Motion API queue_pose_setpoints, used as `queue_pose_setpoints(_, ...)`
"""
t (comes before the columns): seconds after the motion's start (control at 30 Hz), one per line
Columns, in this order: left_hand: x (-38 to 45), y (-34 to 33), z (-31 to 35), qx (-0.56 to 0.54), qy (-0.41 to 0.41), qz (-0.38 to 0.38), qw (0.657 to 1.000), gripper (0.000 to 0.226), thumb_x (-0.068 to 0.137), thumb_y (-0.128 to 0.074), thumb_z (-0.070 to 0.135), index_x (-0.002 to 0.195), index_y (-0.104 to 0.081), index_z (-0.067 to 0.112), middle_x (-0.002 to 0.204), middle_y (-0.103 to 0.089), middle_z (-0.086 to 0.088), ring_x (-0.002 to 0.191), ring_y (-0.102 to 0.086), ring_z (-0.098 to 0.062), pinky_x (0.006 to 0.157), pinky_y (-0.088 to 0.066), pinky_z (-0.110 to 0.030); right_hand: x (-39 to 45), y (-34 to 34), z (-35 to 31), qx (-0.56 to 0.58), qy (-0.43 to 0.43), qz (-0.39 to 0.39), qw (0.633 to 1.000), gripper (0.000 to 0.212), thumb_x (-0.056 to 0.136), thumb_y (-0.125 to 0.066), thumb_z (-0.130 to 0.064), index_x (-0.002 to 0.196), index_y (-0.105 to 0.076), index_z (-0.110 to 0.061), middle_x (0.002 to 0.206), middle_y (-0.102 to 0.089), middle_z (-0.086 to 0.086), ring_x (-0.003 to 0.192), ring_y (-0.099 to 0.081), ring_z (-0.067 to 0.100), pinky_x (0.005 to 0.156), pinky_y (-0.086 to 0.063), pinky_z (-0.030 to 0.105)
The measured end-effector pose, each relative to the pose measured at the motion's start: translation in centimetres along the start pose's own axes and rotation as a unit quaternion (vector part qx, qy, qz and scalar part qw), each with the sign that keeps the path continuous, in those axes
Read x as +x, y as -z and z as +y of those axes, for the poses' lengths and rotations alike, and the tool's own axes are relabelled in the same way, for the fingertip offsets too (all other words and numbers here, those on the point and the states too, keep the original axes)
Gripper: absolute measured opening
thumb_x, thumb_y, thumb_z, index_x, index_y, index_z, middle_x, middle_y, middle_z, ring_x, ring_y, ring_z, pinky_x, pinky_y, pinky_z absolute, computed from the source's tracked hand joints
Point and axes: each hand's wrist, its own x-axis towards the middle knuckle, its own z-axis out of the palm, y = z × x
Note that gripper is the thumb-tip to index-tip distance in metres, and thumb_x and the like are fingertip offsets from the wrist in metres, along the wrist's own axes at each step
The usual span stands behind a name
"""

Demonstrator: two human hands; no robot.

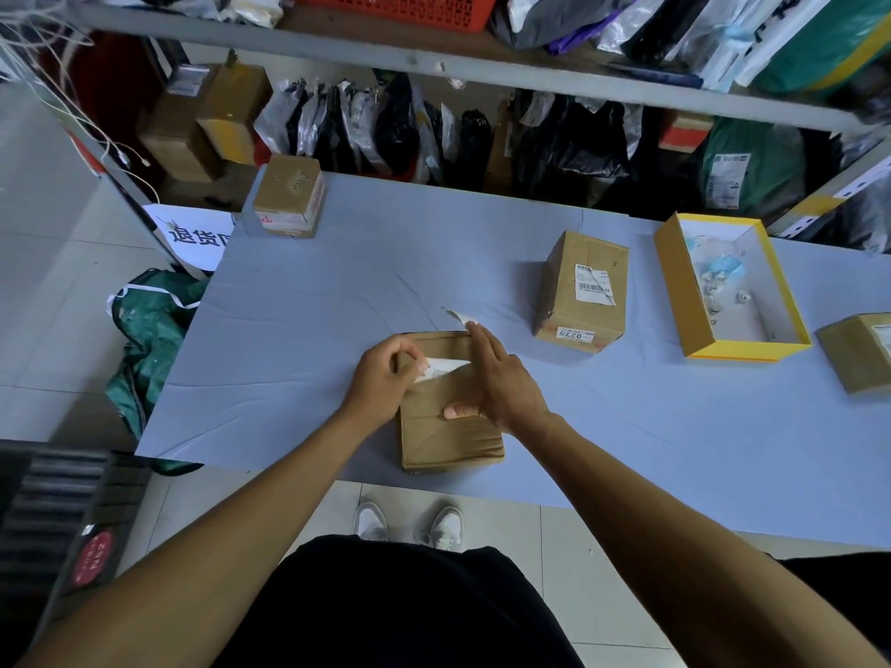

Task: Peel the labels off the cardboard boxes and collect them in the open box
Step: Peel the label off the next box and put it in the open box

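My left hand [381, 378] pinched the label [446, 366], part-lifted off the box [448, 436] under both hands. Right hand [501, 383] braced box, fingers straight. Risk: label tears if pulled fast. Open box [675, 301] lay well right.

A pale blue table [299, 301] stands on a white tiled floor [53, 243]. Behind it, grey shelving [366, 45] holds parcels [400, 127] and a red basket [395, 9]. A green bag [149, 330] lies at left.
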Motion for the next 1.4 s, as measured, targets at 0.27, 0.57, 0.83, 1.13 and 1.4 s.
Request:
queue_pose_setpoints(0.27,0.3,1.6,-1.9,0.056,-0.009,-0.038,0.998,0.121,0.062,-0.09,0.032,0.15,-0.007,0.042,0.15,-0.016,0.022,0.138,-0.018,-0.001,0.111,-0.025,-0.027,0.6,0.8,0.1,0.072,0.043,0.023,0.996,0.13,0.059,-0.079,-0.064,0.155,-0.002,-0.025,0.156,-0.02,0.005,0.133,-0.03,0.035,0.108,-0.033,0.05)
queue_pose_setpoints(0.57,2.8,0.2,-2.4,0.07,0.034,-0.017,0.997,0.125,0.052,-0.091,0.049,0.145,-0.007,0.052,0.131,-0.052,0.005,0.117,-0.052,-0.013,0.092,-0.046,-0.024,4.1,-1.0,0.1,0.107,-0.026,0.086,0.99,0.116,0.059,-0.078,-0.065,0.15,-0.015,-0.031,0.122,-0.057,0.003,0.11,-0.049,0.021,0.09,-0.049,0.038)
queue_pose_setpoints(0.83,3.1,-1.0,-3.0,0.058,0.006,0.072,0.996,0.115,0.06,-0.089,0.041,0.149,-0.015,0.038,0.139,-0.042,0.007,0.13,-0.037,-0.011,0.1,-0.039,-0.027,4.9,-0.8,1.2,0.298,-0.043,0.077,0.951,0.113,0.067,-0.076,-0.056,0.153,-0.007,-0.032,0.139,-0.053,0.003,0.125,-0.052,0.019,0.101,-0.042,0.031)
queue_pose_setpoints(1.13,2.7,-0.6,-2.2,0.171,-0.04,-0.051,0.983,0.131,0.046,-0.092,0.047,0.15,-0.012,0.043,0.127,-0.04,0.011,0.12,-0.041,-0.011,0.099,-0.04,-0.031,3.3,-0.7,2.2,0.205,-0.026,0.058,0.977,0.108,0.062,-0.077,-0.066,0.146,-0.015,-0.04,0.128,-0.056,0.0,0.112,-0.054,0.017,0.092,-0.05,0.038)
queue_pose_setpoints(1.4,2.0,-0.2,-1.8,0.161,-0.048,-0.015,0.986,0.127,0.061,-0.081,0.058,0.154,-0.001,0.026,0.154,-0.023,-0.006,0.141,-0.021,-0.018,0.112,-0.026,-0.03,1.9,0.2,2.2,0.202,0.069,0.063,0.975,0.13,0.06,-0.08,-0.063,0.154,0.003,-0.029,0.16,-0.02,-0.001,0.144,-0.025,0.02,0.115,-0.03,0.039)
